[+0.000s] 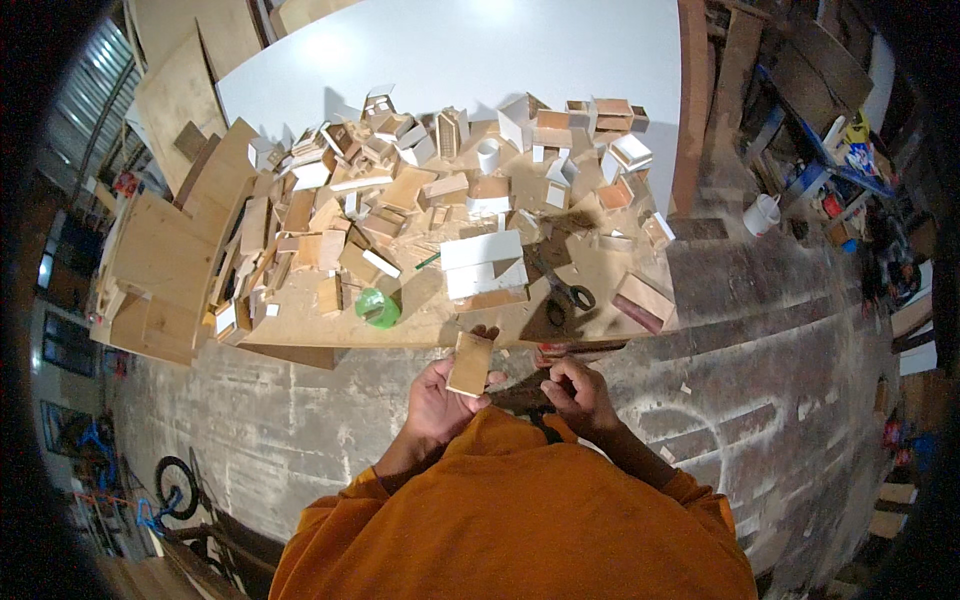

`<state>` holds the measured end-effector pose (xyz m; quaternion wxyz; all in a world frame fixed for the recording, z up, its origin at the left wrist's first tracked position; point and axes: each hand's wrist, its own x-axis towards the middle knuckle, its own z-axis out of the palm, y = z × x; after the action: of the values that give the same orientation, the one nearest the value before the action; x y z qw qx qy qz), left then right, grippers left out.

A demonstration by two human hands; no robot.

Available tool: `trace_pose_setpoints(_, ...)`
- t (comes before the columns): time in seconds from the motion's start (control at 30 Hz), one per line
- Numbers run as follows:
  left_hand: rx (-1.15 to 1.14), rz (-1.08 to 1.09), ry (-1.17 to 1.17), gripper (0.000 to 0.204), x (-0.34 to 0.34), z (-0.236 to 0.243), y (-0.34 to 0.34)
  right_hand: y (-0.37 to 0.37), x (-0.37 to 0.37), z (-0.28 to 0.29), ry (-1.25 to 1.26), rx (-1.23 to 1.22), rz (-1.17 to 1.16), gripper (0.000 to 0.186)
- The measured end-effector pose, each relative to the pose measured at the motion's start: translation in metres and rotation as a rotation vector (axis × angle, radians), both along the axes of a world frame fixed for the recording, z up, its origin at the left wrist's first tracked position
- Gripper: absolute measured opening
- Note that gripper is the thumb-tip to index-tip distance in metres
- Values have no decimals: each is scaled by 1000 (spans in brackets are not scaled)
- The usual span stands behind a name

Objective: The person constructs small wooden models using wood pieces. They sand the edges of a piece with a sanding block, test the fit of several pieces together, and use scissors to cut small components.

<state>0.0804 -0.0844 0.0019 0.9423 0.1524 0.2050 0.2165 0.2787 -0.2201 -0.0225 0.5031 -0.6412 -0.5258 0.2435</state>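
Note:
My left hand [436, 402] grips a small flat rectangular wood piece [470, 364], tan with a pale lower edge, held up just off the table's near edge. To its right my right hand [582, 396] is closed, fingers curled in; whether anything small is pinched there does not show. In front of both hands a white panelled wooden piece [484, 268] lies on the worktable [450, 338]. Dark-handled scissors [570, 296] rest right of it. A round translucent green container [377, 308] sits to its left, near a green pencil-like stick [428, 261].
Small wooden box shapes and offcuts [385, 220] crowd the table, with a white cup [488, 156] among them. Wood boards [165, 260] lean at the left. A white bucket [762, 215] stands on the floor at right; a bicycle wheel [177, 488] is at lower left.

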Motion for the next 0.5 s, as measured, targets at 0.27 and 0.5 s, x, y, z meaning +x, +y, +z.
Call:
trace_pose_setpoints(0.27,226,-87,-23,58,6,15,-3,6,4,17,65,88,57,11)
trace_pose_setpoints(0.5,361,-229,73,74,9,18,-2,12,6,25,-75,144,158,12)
